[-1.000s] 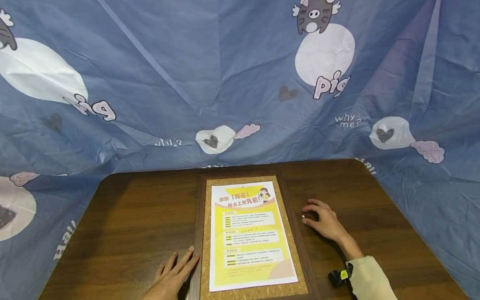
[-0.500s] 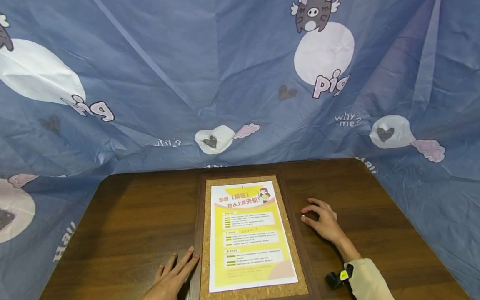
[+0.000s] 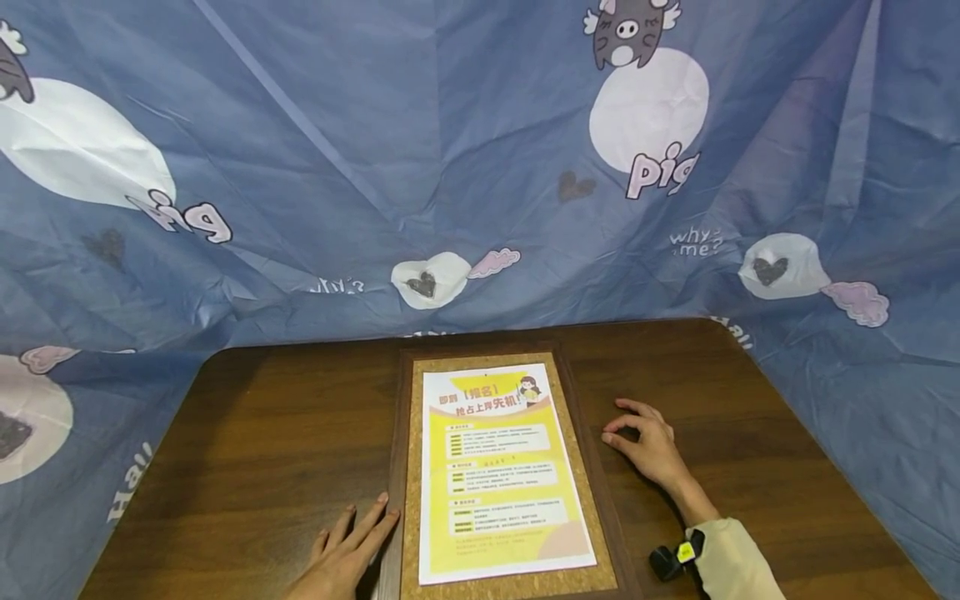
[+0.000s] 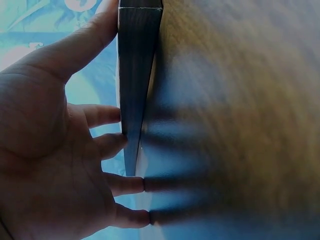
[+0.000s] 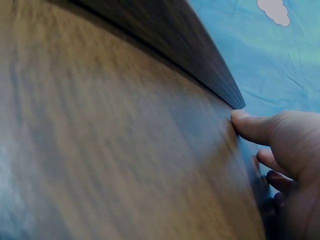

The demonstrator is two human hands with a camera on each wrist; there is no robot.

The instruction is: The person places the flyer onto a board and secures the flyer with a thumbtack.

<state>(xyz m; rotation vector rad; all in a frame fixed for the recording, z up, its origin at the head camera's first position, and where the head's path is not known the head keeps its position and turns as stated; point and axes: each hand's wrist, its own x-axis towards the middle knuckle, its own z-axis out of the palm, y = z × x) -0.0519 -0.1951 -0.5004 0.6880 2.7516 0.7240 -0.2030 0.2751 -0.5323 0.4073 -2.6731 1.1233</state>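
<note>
A cork board [image 3: 592, 500] in a dark wooden frame lies on the table, with a yellow and white printed poster [image 3: 498, 475] on it. My left hand [image 3: 347, 554] lies just left of the board, its fingers spread and fairly straight; in the left wrist view the left hand [image 4: 55, 150] touches the frame's side [image 4: 135, 75]. Right of the board, my right hand [image 3: 652, 450] holds thumb and index fingertips together near the frame, in a pinch. Whatever is between them is hidden now. In the right wrist view, the right hand [image 5: 290, 140] has its thumb tip by the frame [image 5: 185, 45].
The brown wooden table [image 3: 285, 433] carries the board in its middle. Behind it hangs a blue cloth [image 3: 337, 150] printed with pigs and hearts. A small black device [image 3: 666, 562] with a yellow mark sits at the right wrist beside a pale sleeve [image 3: 735, 558].
A small white thing showed at the right thumb and index fingertips before; now those tips are closed together and it is out of sight. The left hand and the board have stayed put.
</note>
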